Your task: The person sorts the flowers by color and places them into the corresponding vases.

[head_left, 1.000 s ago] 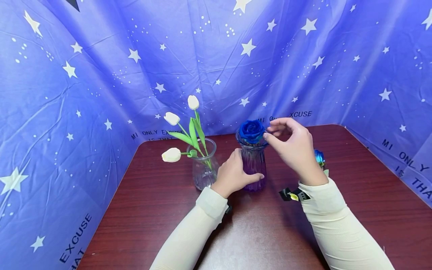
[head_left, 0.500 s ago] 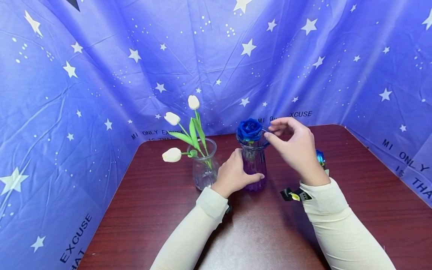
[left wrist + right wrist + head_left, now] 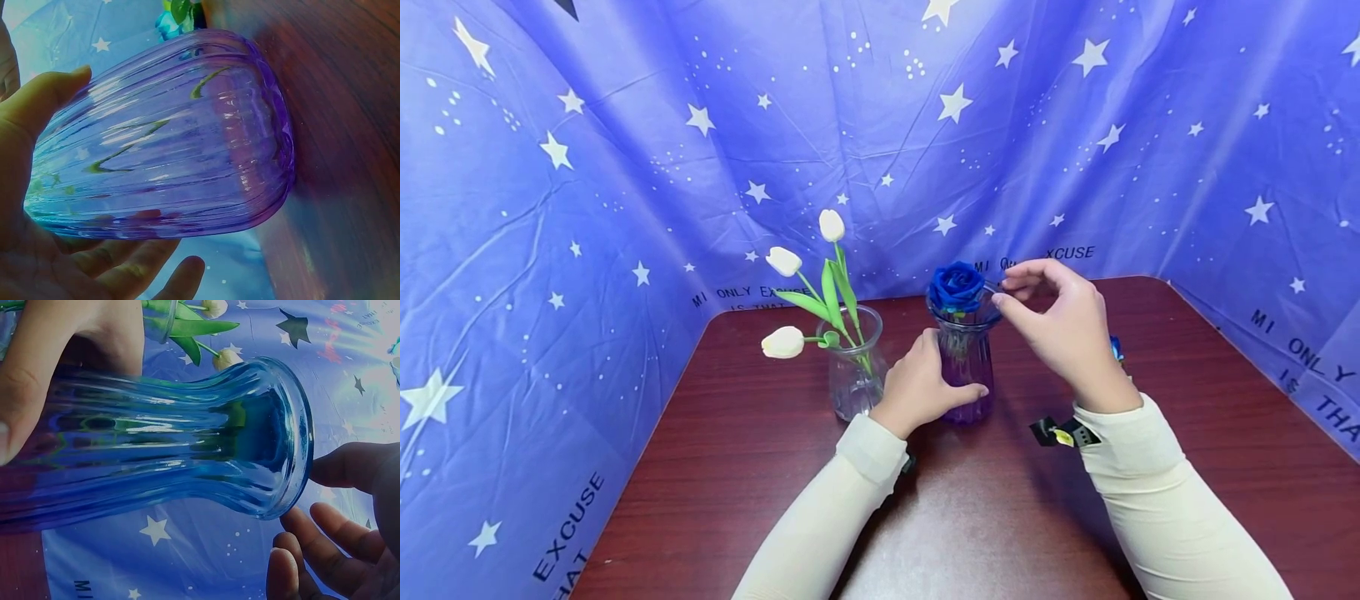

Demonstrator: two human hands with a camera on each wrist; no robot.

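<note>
My left hand [image 3: 921,387] grips a ribbed glass vase [image 3: 967,358], purple at the base and bluish toward its flared rim. In the left wrist view, the thumb and fingers lie around the vase [image 3: 169,150], and green stem parts show through the glass. A deep blue rose [image 3: 957,287] stands in the vase, its bloom resting at the mouth. My right hand [image 3: 1063,321] is at the right side of the rim, fingers loosely bent, nothing between them. In the right wrist view, thumb and fingertips of the right hand [image 3: 340,525] are right at the rim.
Left of the purple vase, a clear glass vase [image 3: 852,392] holds several white tulips [image 3: 782,342] leaning left. Another blue flower [image 3: 1117,347] is mostly hidden behind the right wrist. A starry blue cloth [image 3: 880,108] surrounds the dark red wooden table [image 3: 715,467].
The rose has shifted slightly left in the vase mouth, away from my right fingertips. My right hand has drifted slightly right. The left hand keeps its grip.
</note>
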